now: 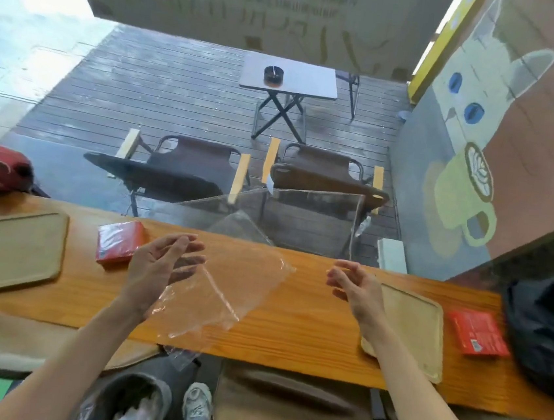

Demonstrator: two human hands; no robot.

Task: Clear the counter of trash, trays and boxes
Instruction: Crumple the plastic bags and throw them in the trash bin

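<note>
We see both hands raised over the wooden desk [291, 317] with their grip spread and nothing pinched. The left hand [160, 266] has loosely bent fingers hovering at the upper left part of a clear plastic sheet [227, 283]; whether the fingertips touch the film we cannot tell. The sheet lies flat across the middle of the desk, its lower corner hanging over the near edge. The right hand [355, 284] is apart from the sheet, fingers relaxed, above the left end of a pale wooden tray [420, 331]. Just right of that tray lies a red box [476, 331], beside a black bag [547, 327] at the desk's right end. On the left side sit a second wooden tray [11, 250] and, just beside it, another red box [118, 241]. Below the desk, a trash bin [125, 402] holds crumpled white paper.
</note>
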